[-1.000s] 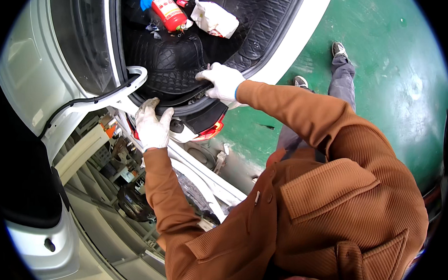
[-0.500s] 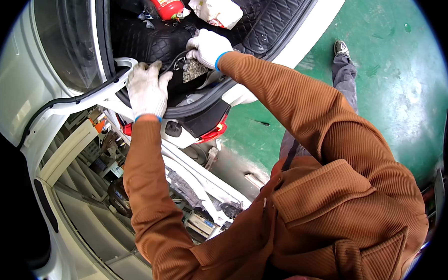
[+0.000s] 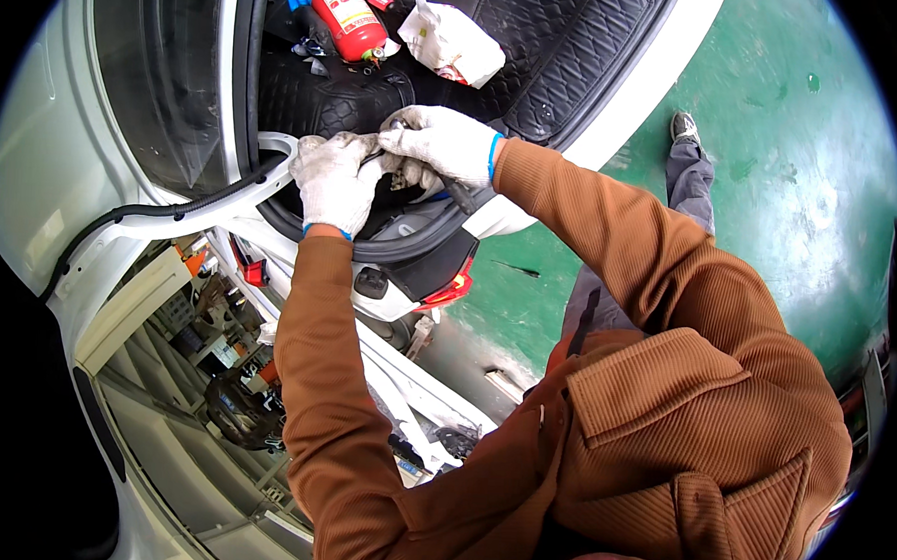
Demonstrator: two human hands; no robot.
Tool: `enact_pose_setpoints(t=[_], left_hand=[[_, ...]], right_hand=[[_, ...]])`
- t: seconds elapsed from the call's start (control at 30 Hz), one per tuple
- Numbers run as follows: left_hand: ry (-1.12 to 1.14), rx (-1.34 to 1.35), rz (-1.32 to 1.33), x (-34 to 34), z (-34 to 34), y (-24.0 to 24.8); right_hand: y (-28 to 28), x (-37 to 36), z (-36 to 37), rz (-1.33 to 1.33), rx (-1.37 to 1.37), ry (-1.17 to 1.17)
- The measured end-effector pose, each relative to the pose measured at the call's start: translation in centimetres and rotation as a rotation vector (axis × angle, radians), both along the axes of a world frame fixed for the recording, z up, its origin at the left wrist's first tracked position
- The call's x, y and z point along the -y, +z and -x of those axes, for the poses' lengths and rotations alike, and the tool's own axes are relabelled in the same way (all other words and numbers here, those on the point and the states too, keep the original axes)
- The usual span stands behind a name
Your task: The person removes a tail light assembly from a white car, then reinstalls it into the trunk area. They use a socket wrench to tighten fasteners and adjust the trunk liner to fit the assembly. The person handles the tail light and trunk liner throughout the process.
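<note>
Where L grip (image 3: 338, 185) curls, blk liner (image 3: 356, 98) lies just beyond.

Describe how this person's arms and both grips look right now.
Left grip and right grip both wear off-white knitted gloves with bright blue cuff edging. Long, ribbed, rust-brown sleeves cover the arms almost to the gloves.

Bright overall. Strong glare at right on green floor (image 3: 806, 236), near blown out. Well lit on left hand (image 3: 338, 183) and right hand (image 3: 449, 145), shadowy and hard to resolve between. Dark but readable on quilted liner (image 3: 614, 47). Mostly sharp, little motion blur. Heavy fisheye bend, black corners, blue fringing at rim.
</note>
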State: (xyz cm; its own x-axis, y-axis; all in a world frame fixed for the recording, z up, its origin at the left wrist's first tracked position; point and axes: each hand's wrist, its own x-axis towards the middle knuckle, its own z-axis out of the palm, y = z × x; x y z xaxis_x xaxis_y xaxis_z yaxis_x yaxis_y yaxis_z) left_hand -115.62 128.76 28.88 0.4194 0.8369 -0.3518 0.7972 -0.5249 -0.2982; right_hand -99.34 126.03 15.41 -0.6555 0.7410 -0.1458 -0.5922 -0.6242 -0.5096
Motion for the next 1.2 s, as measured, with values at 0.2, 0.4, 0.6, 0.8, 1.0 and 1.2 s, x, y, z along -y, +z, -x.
enact_pose_setpoints(t=[0.2,0.4,0.6,0.8,1.0,1.2], left_hand=[[0.052,0.013,-0.01,0.3,-0.2,-0.2],[0.051,-0.044,0.0,-0.1,-0.2,-0.2],[0.039,-0.015,0.002,-0.2,0.1,-0.4],[0.057,-0.009,0.024,-0.1,-0.1,-0.1],[0.028,-0.011,0.048,-0.2,0.2,0.0],[0.009,0.046,0.052,-0.3,-0.1,0.1]], right_hand=[[0.6,-1.2,-1.6,0.036,-0.092,0.22],[0.3,-1.7,-2.6,-0.863,0.944,-0.187],[-0.4,-2.0,-2.6,-0.81,0.864,-0.201],[0.8,-1.6,-3.2,-0.394,0.601,0.07],[-2.0,-1.2,-3.2,-0.379,0.275,-0.041],[-2.4,-0.4,-2.7,-0.097,0.011,0.08]])
